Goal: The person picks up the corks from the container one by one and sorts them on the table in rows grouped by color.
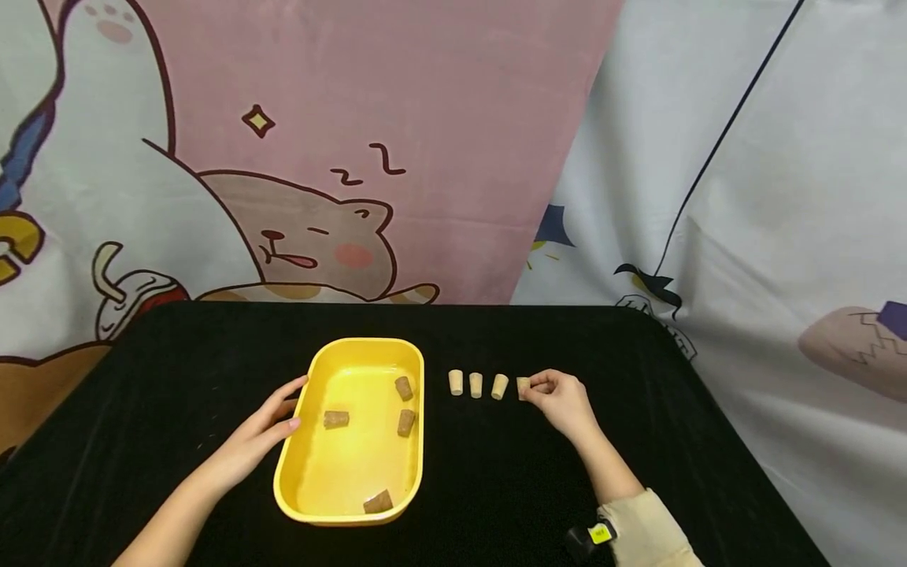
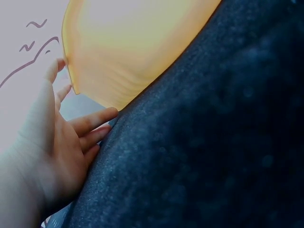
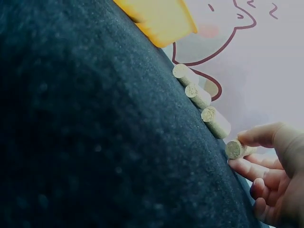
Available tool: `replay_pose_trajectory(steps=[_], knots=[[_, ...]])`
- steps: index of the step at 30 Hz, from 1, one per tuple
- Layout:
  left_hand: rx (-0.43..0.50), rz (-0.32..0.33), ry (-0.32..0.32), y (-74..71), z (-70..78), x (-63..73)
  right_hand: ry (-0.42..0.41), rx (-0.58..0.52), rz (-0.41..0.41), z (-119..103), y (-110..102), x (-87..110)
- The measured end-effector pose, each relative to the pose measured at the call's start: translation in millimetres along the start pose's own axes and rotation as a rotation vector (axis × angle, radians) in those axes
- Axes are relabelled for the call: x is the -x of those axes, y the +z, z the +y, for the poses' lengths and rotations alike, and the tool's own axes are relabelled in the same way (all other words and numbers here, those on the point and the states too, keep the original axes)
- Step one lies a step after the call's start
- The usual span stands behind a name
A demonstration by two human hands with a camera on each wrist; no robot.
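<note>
My right hand [image 1: 564, 402] pinches a pale cork stopper [image 1: 523, 387] between thumb and fingers, at the right end of a row on the black cloth. Three similar cork stoppers [image 1: 477, 385] lie to its left, spaced apart; the right wrist view shows the round end of the pinched cork [image 3: 233, 149]. My left hand [image 1: 257, 431] touches the left side of a yellow tray [image 1: 292, 472], its fingers extended, thumb near the rim. Inside the tray lie several darker brown corks [image 1: 336, 420], scattered, two of them near the right wall.
A black cloth [image 1: 496, 488] covers the table, whose far edge meets a cartoon-printed curtain [image 1: 453, 157]. Beside my right sleeve [image 1: 648, 528] is a black device with a yellow label [image 1: 600, 534].
</note>
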State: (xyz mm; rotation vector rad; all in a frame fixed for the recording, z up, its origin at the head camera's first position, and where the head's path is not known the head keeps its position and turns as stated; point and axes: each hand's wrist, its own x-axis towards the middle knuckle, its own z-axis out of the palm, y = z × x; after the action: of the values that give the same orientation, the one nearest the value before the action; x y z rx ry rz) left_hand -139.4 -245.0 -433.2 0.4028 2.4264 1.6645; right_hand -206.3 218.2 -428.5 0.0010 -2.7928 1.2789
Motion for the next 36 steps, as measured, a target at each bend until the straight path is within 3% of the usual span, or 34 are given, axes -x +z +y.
replay_pose_trajectory(steps=[15,36], knots=[[-0.006,-0.002,-0.007,0.2,1.4,1.0,0.054,0.022,0.043,2.2,6.5,-3.2],[-0.005,-0.009,-0.022,1.0,1.7,-0.1,0.032,0.093,0.052,3.6,7.1,-4.0]])
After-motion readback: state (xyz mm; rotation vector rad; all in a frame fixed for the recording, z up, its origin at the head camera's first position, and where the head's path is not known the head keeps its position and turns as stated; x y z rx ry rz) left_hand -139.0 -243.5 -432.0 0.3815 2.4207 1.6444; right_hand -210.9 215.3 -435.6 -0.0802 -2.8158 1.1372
